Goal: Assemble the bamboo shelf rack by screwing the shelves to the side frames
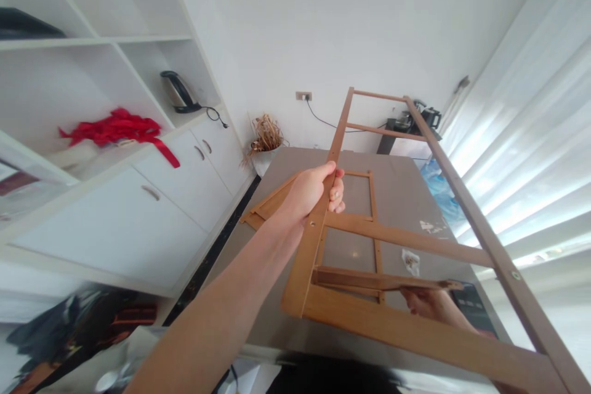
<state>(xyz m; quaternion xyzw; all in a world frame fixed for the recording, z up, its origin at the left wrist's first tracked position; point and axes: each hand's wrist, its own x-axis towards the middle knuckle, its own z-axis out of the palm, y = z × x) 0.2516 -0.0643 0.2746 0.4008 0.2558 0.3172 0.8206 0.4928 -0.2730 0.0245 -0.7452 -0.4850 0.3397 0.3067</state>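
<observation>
My left hand (pixel 318 191) is closed around the left upright of a wooden frame (pixel 443 169) with several crossbars, raised and tilted above the table. Low on the right, partly behind the frame's broad near rail, my right hand (pixel 422 303) is wrapped from below round a wooden slat (pixel 383 280), which spans toward the left upright. Whether the slat's left end touches that upright, I cannot tell. A smaller wooden frame (pixel 375 200) lies flat on the table beneath. To its left rests a slatted wooden panel (pixel 265 204).
The grey table (pixel 295 163) reaches toward the wall. On it are a small plastic bag (pixel 410 261) and a dark tray-like object (pixel 473 305). White cabinets (pixel 170 166) stand left, with a kettle (pixel 178 92) and red ribbon (pixel 117 128). A dried plant (pixel 265 135) sits at the far corner.
</observation>
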